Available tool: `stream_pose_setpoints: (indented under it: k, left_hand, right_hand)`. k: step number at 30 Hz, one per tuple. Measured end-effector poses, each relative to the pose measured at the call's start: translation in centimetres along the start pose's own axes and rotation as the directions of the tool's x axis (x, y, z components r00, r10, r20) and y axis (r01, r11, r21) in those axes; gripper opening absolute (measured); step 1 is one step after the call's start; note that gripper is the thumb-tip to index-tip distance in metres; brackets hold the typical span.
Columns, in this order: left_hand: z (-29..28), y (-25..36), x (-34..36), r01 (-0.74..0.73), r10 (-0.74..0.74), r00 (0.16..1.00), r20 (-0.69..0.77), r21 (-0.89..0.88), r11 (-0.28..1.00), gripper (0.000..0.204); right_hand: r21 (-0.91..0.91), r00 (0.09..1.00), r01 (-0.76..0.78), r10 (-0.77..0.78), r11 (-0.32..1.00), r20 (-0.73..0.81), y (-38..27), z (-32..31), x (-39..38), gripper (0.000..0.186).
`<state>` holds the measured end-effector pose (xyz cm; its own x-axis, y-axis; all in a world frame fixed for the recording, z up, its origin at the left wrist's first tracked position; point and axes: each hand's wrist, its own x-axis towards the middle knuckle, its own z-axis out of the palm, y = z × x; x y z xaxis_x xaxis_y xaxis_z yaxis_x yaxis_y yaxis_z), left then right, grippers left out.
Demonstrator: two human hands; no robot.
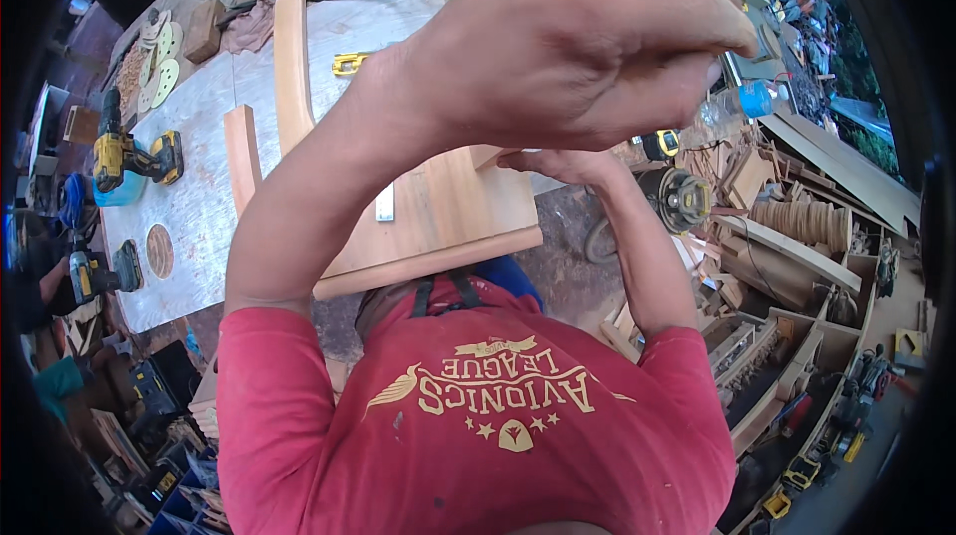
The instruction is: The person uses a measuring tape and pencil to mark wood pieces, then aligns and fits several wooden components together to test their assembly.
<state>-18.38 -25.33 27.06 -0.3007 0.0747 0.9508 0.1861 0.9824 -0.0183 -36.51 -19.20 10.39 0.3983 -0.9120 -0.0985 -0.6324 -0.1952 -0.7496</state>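
My left hand [588, 47] is raised close in front of me, its fingers curled and pressed together; whatever may be in them is hidden. Lower down, my right hand [566, 165] has its fingertips on a short wooden strip [485, 156] at the right side of a wooden panel [458, 204]. Part of that hand lies behind the left one. A thicker wooden edge piece [433, 261] runs along the panel's near side, against my body. On the panel, below my left forearm, lies a small flat metal piece [385, 204], partly covered.
The pale worktable [189, 226] holds wooden rails [292, 67], a yellow tool [349, 64], a yellow-black drill [124, 156], another power tool [95, 271], sanding discs [164, 77] and a wood block [205, 30]. To the right are a round-based power tool [682, 196], a plastic bottle [757, 97] and wooden compartments [787, 356].
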Motion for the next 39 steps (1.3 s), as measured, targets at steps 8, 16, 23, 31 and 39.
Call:
stream_pose_setpoints:
  k: [8,16,23,31,39]
  left_hand:
    - [1.5,-2.2,-1.8,-0.153,0.128,0.968,-0.215,-0.107,0.982,0.034]
    - [2.2,-2.9,-1.6,-0.231,0.204,0.951,-0.234,-0.091,0.969,0.035]
    - [3.7,-4.2,-2.4,-0.204,0.164,0.953,-0.254,-0.14,0.969,0.033]
    - [3.0,-4.5,-1.7,-0.266,0.271,0.946,-0.18,0.051,0.963,0.035]
    - [2.3,-3.5,-1.5,-0.247,0.224,0.947,-0.23,-0.077,0.966,0.034]
  right_hand:
    - [0.035,0.86,-0.174,0.169,0.984,-0.482,-0.1,3.4,-7.3,0.017]
    - [-0.095,0.848,0.039,-0.084,0.995,-0.523,-2.8,12.9,-9.9,0.018]
    - [-0.24,0.822,-0.109,-0.049,0.965,-0.568,-1.7,16.4,-3.1,0.022]
    - [-0.333,0.807,-0.194,-0.043,0.923,-0.589,0.0,16.8,-1.7,0.02]
    - [-0.321,0.822,-0.238,0.014,0.917,-0.569,-2.0,16.9,-4.2,0.02]
